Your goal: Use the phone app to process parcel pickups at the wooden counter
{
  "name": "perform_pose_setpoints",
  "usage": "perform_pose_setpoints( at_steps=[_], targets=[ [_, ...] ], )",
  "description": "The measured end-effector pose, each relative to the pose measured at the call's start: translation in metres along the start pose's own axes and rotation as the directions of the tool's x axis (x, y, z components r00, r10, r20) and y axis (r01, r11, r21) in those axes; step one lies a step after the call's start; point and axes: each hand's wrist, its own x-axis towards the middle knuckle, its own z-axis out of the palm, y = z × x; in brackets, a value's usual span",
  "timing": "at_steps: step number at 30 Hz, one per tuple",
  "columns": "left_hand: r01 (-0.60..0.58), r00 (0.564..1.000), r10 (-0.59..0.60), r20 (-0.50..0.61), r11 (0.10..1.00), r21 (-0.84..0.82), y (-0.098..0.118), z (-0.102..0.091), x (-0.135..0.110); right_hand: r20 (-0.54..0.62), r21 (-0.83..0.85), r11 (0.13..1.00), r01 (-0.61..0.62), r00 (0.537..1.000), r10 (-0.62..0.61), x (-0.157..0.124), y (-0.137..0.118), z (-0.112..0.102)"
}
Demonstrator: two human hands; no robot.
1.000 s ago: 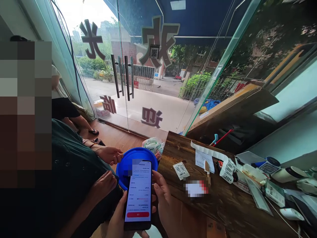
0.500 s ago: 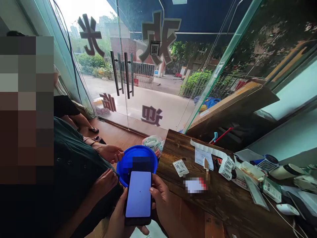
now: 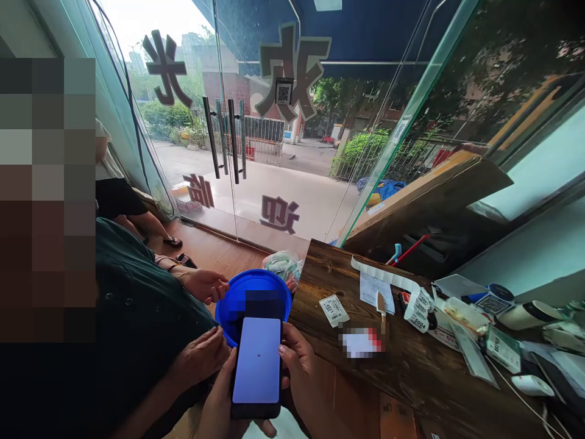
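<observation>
My left hand (image 3: 218, 397) and right hand (image 3: 303, 373), half-curled, clasp a black rectangular phone (image 3: 256, 368), its pale screen (image 3: 258, 338) apparently not loaded yet.

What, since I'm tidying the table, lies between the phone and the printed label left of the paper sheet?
In the head view: the right hand, holding the phone, then dark table surface up to the label.

Looking forward and down from my head
My camera is facing the far glass doors (image 3: 292, 177), viewing my phone (image 3: 257, 366) from close above, and taking in the wooden table (image 3: 315, 286) at right and a person (image 3: 137, 286) at near left.
</observation>
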Motion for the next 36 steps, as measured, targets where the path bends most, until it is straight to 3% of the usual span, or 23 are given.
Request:
perform_pose_setpoints(
  at_steps=[3, 8, 13, 24, 30, 36],
  targets=[
    [-0.047, 0.997, 0.047, -0.063, 0.999, 0.000, 0.001, 0.003, -0.001, 0.005, 0.017, 1.000, 0.001, 1.000, -0.001, 0.001, 0.003, -0.001],
    [0.059, 0.998, -0.059, 0.023, 0.998, -0.002, 0.004, 0.023, -0.015, 0.004, -0.015, 1.000, -0.006, 1.000, 0.006, 0.000, 0.009, -0.004],
    [0.054, 0.999, -0.054, 0.002, 0.999, 0.005, 0.009, 0.033, -0.021, 0.001, -0.014, 0.999, -0.031, 1.000, 0.031, -0.001, 0.009, -0.004],
    [0.051, 0.997, -0.055, 0.053, 0.996, 0.073, 0.010, 0.028, -0.018, 0.007, 0.005, 1.000, -0.007, 1.000, 0.007, -0.001, 0.004, -0.002],
    [0.052, 0.997, -0.052, 0.064, 0.999, -0.003, 0.007, 0.024, -0.014, 0.000, 0.013, 1.000, 0.014, 1.000, -0.014, 0.002, 0.005, -0.001],
    [0.024, 0.999, -0.023, 0.023, 1.000, -0.006, 0.007, 0.028, -0.014, 0.036, 0.012, 0.997, -0.071, 0.997, 0.070, 0.002, 0.007, -0.002]
  ],
)
